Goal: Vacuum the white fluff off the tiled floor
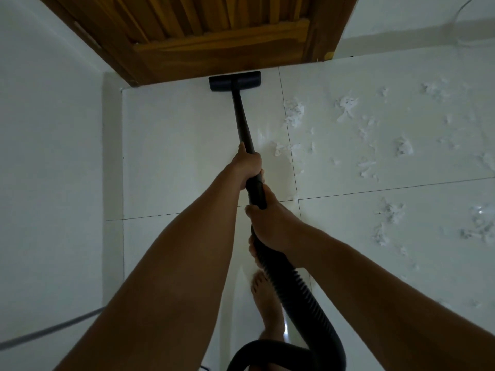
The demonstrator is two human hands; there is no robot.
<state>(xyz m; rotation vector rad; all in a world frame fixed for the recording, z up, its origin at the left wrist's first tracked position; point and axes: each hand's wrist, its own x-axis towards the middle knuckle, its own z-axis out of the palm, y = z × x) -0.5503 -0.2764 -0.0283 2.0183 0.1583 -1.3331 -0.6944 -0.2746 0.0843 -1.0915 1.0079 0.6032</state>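
Bare forearms (174, 263) reach forward from the lower edge of the head view, both hands clamped on a black vacuum. The right hand (270, 226), nearer the body, curls its fingers round the grip where the ribbed hose (294, 287) meets the rigid wand (242, 119). The left hand (247, 167) is wrapped round the wand just ahead, fingers closed and thumb lying up the tube, the two hands almost touching. The hose drops from the right hand past a bare foot (265, 303) and loops out at the bottom edge.

The wand slopes away to the floor head (234, 81), which lies flat on the tiled floor (174, 145), its far edge just beside the foot of a wooden door (214, 36). Left of the head the door frame meets a white wall (48, 129) that runs down the left side of the floor and closes that side.

White fluff (294, 113) lies to the right of the wand, apart from the floor head. One clump sits on the grout line just right of the wand, with smaller shreds near the left hand. More clumps are scattered well out across the tiles to the right, where the floor runs open to the frame edge. A grey cable (48, 330) crosses the lower left corner.
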